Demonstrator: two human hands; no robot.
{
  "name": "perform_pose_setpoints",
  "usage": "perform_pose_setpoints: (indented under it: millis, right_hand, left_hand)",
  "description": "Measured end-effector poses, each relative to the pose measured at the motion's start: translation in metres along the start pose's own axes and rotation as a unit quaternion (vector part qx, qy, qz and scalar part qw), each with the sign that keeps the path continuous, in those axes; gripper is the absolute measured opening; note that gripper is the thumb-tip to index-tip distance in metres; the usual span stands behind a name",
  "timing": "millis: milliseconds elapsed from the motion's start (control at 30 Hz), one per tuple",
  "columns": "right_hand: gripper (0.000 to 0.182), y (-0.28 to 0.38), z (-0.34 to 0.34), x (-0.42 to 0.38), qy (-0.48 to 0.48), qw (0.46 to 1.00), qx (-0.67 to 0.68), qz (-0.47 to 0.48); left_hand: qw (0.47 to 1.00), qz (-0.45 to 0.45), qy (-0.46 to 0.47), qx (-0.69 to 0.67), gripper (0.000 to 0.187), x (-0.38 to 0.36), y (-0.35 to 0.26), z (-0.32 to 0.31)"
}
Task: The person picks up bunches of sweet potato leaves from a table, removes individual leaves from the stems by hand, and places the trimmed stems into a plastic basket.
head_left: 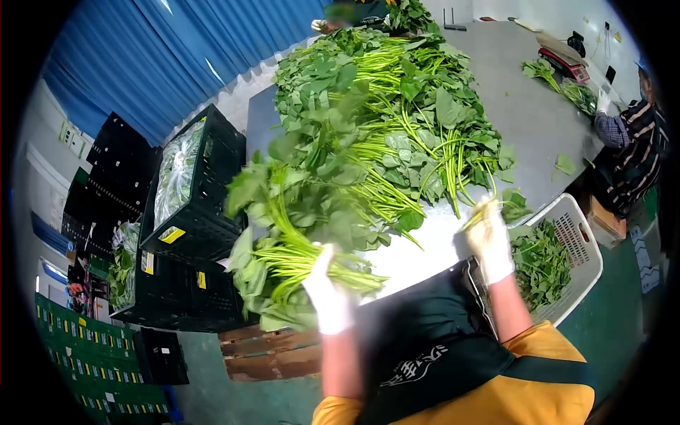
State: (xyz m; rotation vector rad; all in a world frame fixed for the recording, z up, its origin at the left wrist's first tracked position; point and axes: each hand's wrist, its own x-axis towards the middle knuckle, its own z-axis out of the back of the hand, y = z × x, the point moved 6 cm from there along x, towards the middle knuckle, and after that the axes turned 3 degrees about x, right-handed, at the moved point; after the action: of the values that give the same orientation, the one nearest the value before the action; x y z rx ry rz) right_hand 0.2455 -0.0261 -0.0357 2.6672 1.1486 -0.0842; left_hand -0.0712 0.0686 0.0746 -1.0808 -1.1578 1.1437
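Note:
My left hand (326,294), in a white glove, is closed round the stems of a bunch of leafy greens (290,265). The bunch has long pale-green stems, with its leaves spreading to the left and blurred in places. My right hand (489,241), also white-gloved, has its fingers drawn together on a small leafy green stem (477,215) at the table's near edge. Just beyond both hands, a large heap of the same greens (397,134) covers much of the metal table (510,78), many stems pointing towards me.
Right of my right arm stands a white plastic basket (592,265) holding loose greens. Dark crates (195,227) with bagged greens are stacked at left. A wooden pallet (273,354) lies below. A co-worker (634,156) sits at right near a red scale (567,65); another person's gloved hand (322,26) shows at the far end.

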Motion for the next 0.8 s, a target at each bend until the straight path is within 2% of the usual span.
perform_pose_setpoints:
  millis: [33,67,100,133,200,233,267,300,333,367,400,467,500,533,600,633,733,767,800]
  right_hand:
    - [0.035,0.031,0.018,0.026,0.144,0.972,0.17,-0.066]
    - [0.049,0.057,0.01,0.031,0.113,0.984,0.136,-0.008]
    - [0.055,0.058,-0.002,0.025,0.066,0.989,0.127,-0.03]
    - [0.062,0.055,-0.01,0.02,0.02,0.991,0.118,-0.052]
    - [0.071,0.013,0.013,0.036,0.111,0.963,0.147,-0.195]
    - [0.065,-0.008,0.013,0.03,0.026,0.982,-0.058,-0.178]
    - [0.05,-0.019,0.001,0.026,0.102,0.935,-0.29,-0.175]
    - [0.037,-0.025,-0.026,0.016,0.053,0.866,-0.485,-0.107]
    - [0.033,-0.024,-0.015,0.046,0.127,0.764,-0.631,0.045]
    - [0.031,-0.027,-0.019,0.064,0.144,0.744,-0.644,0.108]
    - [0.029,-0.03,-0.031,0.077,0.159,0.721,-0.653,0.169]
    - [0.026,-0.03,-0.068,0.092,0.109,0.573,-0.771,0.254]
    - [0.026,-0.034,-0.07,0.108,0.107,0.55,-0.777,0.287]
    - [0.023,-0.042,-0.068,0.13,0.104,0.437,-0.846,0.288]
    - [0.018,-0.055,-0.054,0.162,0.127,0.327,-0.91,0.222]
    - [0.012,-0.059,-0.062,0.162,0.131,0.292,-0.924,0.209]
    - [0.012,-0.053,-0.087,0.15,0.138,0.3,-0.911,0.247]
    - [0.018,-0.046,-0.092,0.141,0.135,0.349,-0.885,0.278]
    - [0.022,-0.038,-0.092,0.137,0.124,0.428,-0.855,0.265]
  left_hand:
    - [0.998,-0.02,-0.038,-0.036,0.021,0.004,0.006,0.011]
    - [0.994,-0.042,-0.075,-0.073,0.022,0.01,0.016,0.02]
    - [0.992,-0.091,-0.065,-0.059,0.024,0.013,0.022,0.024]
    - [0.992,-0.092,-0.062,-0.062,0.024,0.011,0.021,0.023]
    - [0.995,-0.017,-0.013,-0.101,0.02,0.007,0.024,0.016]
    - [0.96,0.109,-0.041,-0.254,0.016,0.006,0.035,0.011]
    - [0.96,0.107,-0.037,-0.257,0.016,0.005,0.033,0.009]
    - [0.958,0.124,-0.036,-0.257,0.015,0.001,0.033,0.009]
    - [0.956,0.139,-0.035,-0.257,0.015,-0.003,0.035,0.009]
    - [0.935,0.186,-0.064,-0.295,0.015,-0.004,0.04,0.012]
    - [0.935,0.184,-0.062,-0.295,0.015,-0.007,0.036,0.012]
    - [0.935,0.153,-0.09,-0.306,0.017,-0.012,0.024,0.018]
    - [0.933,0.152,-0.104,-0.308,0.02,-0.012,0.028,0.023]
    - [0.934,0.148,-0.101,-0.31,0.02,-0.012,0.028,0.026]
    - [0.931,0.107,-0.057,-0.343,0.023,-0.008,0.018,0.024]
    - [0.925,0.112,-0.058,-0.357,0.026,-0.009,0.012,0.022]
    - [0.939,0.116,-0.061,-0.319,0.026,-0.008,0.017,0.023]
    - [0.941,0.142,-0.073,-0.3,0.024,-0.008,0.019,0.023]
    - [0.94,0.14,-0.071,-0.303,0.024,-0.007,0.02,0.021]
